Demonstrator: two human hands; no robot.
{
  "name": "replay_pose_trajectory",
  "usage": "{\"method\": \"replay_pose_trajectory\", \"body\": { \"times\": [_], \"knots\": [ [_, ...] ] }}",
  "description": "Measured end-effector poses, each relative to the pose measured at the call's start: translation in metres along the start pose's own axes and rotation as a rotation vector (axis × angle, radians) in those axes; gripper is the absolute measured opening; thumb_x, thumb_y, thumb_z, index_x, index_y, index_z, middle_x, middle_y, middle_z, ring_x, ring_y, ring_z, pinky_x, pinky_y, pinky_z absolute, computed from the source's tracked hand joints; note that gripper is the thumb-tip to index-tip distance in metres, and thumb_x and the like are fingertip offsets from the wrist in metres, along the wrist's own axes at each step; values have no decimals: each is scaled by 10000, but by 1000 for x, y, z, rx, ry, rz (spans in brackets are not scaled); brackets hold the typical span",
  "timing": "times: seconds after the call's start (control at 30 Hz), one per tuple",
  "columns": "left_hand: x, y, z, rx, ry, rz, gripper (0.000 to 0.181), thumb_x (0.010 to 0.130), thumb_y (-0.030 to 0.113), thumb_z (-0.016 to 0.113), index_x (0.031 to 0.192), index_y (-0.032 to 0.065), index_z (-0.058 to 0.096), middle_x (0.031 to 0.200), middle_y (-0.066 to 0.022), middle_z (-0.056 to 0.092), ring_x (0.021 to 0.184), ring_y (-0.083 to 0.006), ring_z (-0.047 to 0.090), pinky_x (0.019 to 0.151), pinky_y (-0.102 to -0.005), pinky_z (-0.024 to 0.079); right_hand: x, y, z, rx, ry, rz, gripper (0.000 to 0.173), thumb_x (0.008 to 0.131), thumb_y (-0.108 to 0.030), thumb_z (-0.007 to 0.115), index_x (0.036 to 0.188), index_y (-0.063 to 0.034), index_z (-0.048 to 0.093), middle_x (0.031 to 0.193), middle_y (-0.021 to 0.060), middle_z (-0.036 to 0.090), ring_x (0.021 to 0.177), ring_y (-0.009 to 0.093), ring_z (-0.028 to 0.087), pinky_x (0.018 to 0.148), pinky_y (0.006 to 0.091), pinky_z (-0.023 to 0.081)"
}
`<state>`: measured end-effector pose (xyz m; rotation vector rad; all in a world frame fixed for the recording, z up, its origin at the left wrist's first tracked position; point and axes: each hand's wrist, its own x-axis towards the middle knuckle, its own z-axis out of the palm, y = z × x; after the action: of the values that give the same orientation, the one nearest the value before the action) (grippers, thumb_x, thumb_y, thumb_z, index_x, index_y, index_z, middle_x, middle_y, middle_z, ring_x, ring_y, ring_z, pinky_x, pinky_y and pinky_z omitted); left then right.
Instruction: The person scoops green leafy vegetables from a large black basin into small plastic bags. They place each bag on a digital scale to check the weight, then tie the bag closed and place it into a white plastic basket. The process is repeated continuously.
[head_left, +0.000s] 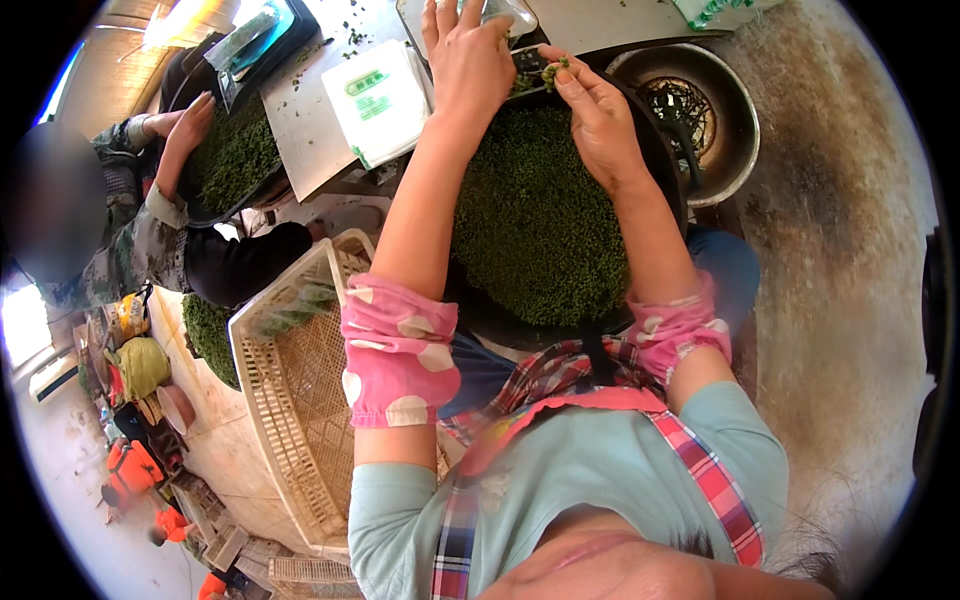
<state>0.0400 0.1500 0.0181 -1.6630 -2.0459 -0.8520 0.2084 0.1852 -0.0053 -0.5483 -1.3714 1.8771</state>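
Observation:
My right hand (600, 124) pinches a small sprig of green peppercorns (553, 73) between thumb and fingertips, above the far rim of a wide dark basin. A thick heap of green peppercorns (544, 225) fills that basin (480, 330), which sits over my lap. Beyond the rim, my left hand (469, 71) reaches over a pale tray (411, 19) on the table, fingers spread. Its fingertips meet the picture's top edge, and nothing shows in its grasp. Clear plastic (510, 9) lies beside its thumb. Left of that forearm is a stack of printed white plastic bags (379, 101).
A metal bowl (739, 112) holding dark stems stands at the right. On my left is a cream plastic crate (289, 450) with filled clear bags (296, 311) inside. Farther left, a co-worker's hand (191, 124) is over another basin of green peppercorns (232, 157). Scraps dot the metal table (307, 142).

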Motion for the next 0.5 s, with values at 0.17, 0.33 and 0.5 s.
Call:
{"method": "replay_pose_trajectory", "body": {
  "times": [0.17,0.33,0.5],
  "knots": [
    [-42,16,-25,-376,27,-75,320,780,46,668,1095,84,702,1275,-144,586,1232,-343,472,1037,-430,388,-10,6,-11,-43,-17,24,260,976,-221,583,1069,9,662,1347,19,494,1083,91,499,983,278,377],
    [-90,41,-51,-703,-217,-342,169,804,41,692,971,36,713,935,-105,705,891,-249,640,836,-350,500,-39,8,-5,-121,-118,119,246,961,-240,608,1001,-5,669,1358,19,485,1107,99,497,958,292,393],
    [-115,36,-54,-529,-249,-306,120,784,83,749,895,46,726,833,-82,684,817,-220,630,705,-328,511,-59,18,-14,-178,-199,237,236,961,-227,602,1004,-2,658,1366,50,467,1106,95,498,953,286,399]
  ]
}}
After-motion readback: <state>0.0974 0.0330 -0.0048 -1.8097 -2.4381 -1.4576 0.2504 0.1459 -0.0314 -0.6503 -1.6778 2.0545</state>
